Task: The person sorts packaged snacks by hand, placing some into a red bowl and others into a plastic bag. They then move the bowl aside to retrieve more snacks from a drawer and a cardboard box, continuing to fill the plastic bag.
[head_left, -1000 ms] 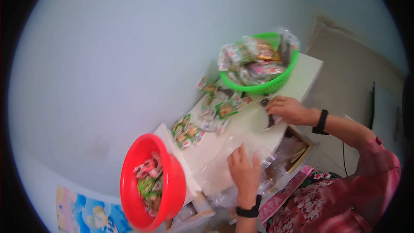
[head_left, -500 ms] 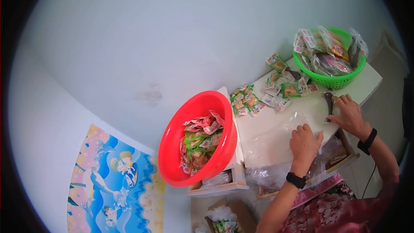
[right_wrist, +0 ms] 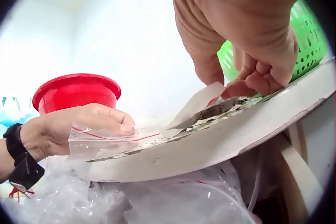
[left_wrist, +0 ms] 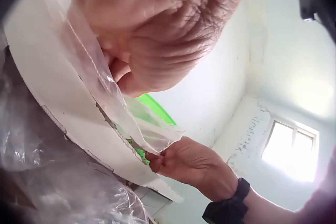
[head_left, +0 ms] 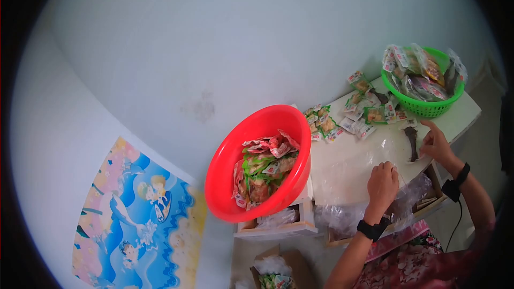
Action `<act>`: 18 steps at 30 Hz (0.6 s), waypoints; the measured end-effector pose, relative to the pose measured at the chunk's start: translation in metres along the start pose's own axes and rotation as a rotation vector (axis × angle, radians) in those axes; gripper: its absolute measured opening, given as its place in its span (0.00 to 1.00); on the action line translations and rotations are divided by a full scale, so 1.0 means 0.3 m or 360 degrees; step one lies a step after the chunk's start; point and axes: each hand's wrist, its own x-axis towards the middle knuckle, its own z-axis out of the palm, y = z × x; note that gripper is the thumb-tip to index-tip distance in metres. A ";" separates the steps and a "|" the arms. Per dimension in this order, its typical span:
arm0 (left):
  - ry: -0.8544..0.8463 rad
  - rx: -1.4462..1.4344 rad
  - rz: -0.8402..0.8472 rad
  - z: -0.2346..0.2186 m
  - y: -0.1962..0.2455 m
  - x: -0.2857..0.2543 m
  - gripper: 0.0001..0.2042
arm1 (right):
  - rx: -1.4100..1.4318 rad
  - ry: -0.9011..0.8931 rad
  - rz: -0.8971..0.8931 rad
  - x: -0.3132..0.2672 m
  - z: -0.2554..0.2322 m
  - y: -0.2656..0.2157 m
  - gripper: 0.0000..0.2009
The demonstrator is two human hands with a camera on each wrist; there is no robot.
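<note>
Zip-lock bag [right_wrist: 90,144], clear, limp and red-striped, is pinched in the grip of the left hand [head_left: 383,186], while the right hand [head_left: 438,146] pinches a slim dark packet [head_left: 412,143].

Wall [head_left: 257,37]: pale blue-grey, plain; dark smudge [head_left: 201,108] toward ten o'clock, head view. Poster [head_left: 134,225]: cartoon seaside scene, eight o'clock. Table [head_left: 465,115]: white, edge chipped, three to five o'clock. Drawer [head_left: 284,232]: pale-fronted, pulled out, five o'clock. Floor [head_left: 450,217]: pale, four o'clock. Window [left_wrist: 289,148]: pale-framed, four o'clock, left wrist view, glaring with daylight; adjoining wall marked.
</note>
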 end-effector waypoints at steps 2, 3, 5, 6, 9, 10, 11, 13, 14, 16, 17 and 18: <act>0.0021 -0.0044 -0.0004 -0.007 -0.009 -0.002 0.07 | 0.0204 0.0029 -0.0028 0.010 0.009 0.020 0.37; 0.0019 -0.0059 -0.0015 -0.007 -0.012 -0.004 0.06 | 0.0234 0.0061 -0.0049 0.004 0.008 0.010 0.36; 0.0036 -0.0085 -0.0025 -0.005 -0.014 -0.013 0.06 | 0.0174 0.0188 -0.0181 -0.013 0.009 -0.020 0.32; 0.0057 -0.0098 -0.0023 -0.005 -0.016 -0.016 0.06 | 0.0080 0.0282 -0.0296 -0.021 0.003 -0.032 0.30; 0.0057 -0.0100 -0.0042 -0.005 -0.014 -0.010 0.05 | -0.0299 0.0499 -0.0734 -0.069 -0.005 -0.104 0.23; 0.0058 -0.0076 -0.0076 -0.003 -0.019 -0.012 0.06 | -0.0412 0.0506 -0.0846 -0.085 0.003 -0.123 0.22; 0.0055 -0.0062 -0.0100 0.004 -0.018 -0.011 0.06 | -0.0398 0.0450 -0.0839 -0.100 0.010 -0.127 0.23; 0.0080 -0.0024 -0.0073 0.010 -0.015 -0.012 0.06 | -0.0455 0.0330 -0.0877 -0.130 0.009 -0.119 0.23; 0.0084 -0.0030 -0.0052 0.011 -0.008 -0.009 0.05 | -0.0469 0.0288 -0.0833 -0.141 0.014 -0.100 0.25; 0.0098 -0.0009 -0.0048 0.014 0.006 -0.018 0.04 | -0.0396 0.0241 -0.0733 -0.159 0.019 -0.085 0.29; 0.0125 0.0018 -0.0055 0.014 0.017 -0.016 0.04 | -0.0327 0.0266 -0.0681 -0.164 0.025 -0.078 0.29; 0.0094 0.0030 -0.0067 0.006 0.039 -0.012 0.05 | -0.0315 0.0241 -0.0599 -0.169 0.025 -0.090 0.27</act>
